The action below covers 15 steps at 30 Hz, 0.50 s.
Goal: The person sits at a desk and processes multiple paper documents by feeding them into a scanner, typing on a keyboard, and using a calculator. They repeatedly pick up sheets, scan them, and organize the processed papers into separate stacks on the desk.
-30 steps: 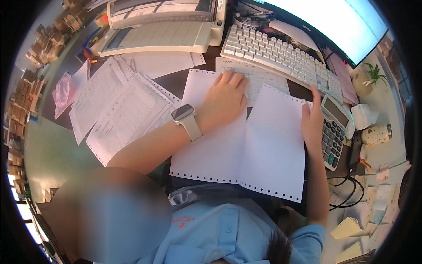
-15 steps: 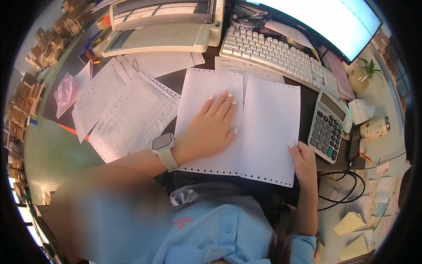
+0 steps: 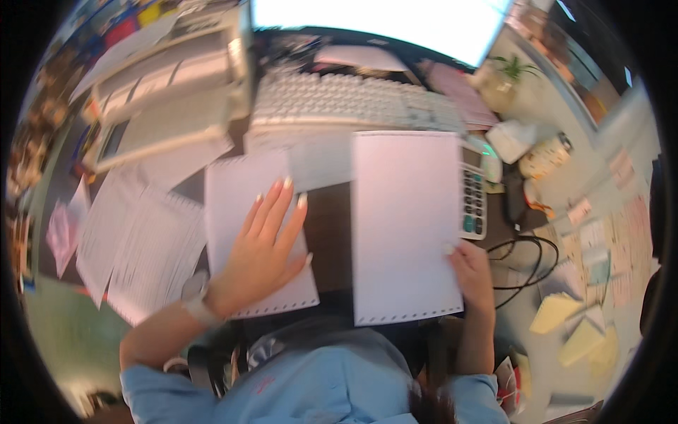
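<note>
My left hand (image 3: pixel 265 244), with a watch on its wrist, lies over the left white sheet (image 3: pixel 236 187) with its fingers stretched out. My right hand (image 3: pixel 472 272) pinches the right edge of another white sheet (image 3: pixel 406 226) between thumb and fingers. Both sheets have rows of punched holes along their ends. A strip of dark desk (image 3: pixel 328 226) shows between them. The right sheet overlaps part of a grey calculator (image 3: pixel 472 201). Behind the sheets lies a pale printed form (image 3: pixel 318 161), partly covered.
A white keyboard (image 3: pixel 353 99) and a bright monitor (image 3: pixel 381 21) stand at the back. At the left are printed forms (image 3: pixel 152 240), a pink crumpled wrapper (image 3: pixel 62 230) and a beige printer (image 3: pixel 166 120). A mug-like patterned container (image 3: pixel 544 157) and black cable (image 3: pixel 551 261) are at the right.
The two white sheets, side by side and touching before, are now apart. My right hand has drawn its sheet away from the left one. The head view has turned and is blurred.
</note>
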### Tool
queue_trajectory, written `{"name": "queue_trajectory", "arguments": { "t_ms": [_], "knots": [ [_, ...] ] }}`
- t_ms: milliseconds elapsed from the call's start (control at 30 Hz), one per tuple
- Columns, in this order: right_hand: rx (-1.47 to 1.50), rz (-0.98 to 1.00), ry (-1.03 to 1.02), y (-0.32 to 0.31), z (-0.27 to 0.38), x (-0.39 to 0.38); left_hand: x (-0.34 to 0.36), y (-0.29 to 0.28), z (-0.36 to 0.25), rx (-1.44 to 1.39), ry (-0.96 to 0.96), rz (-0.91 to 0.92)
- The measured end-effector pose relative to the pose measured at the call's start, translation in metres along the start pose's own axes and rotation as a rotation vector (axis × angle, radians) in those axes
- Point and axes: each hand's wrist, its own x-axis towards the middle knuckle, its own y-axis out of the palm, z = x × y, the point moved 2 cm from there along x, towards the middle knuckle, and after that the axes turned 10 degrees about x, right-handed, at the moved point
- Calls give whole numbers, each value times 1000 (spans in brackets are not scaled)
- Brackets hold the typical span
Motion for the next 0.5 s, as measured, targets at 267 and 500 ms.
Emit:
{"name": "queue_trajectory", "arguments": {
  "t_ms": [267,500],
  "knots": [
    [335,390,24,64,39,43,29,-48,6,100,456,-185],
    [250,220,-39,78,16,59,-41,-97,122,-1014,-723,-661]
  ]
}}
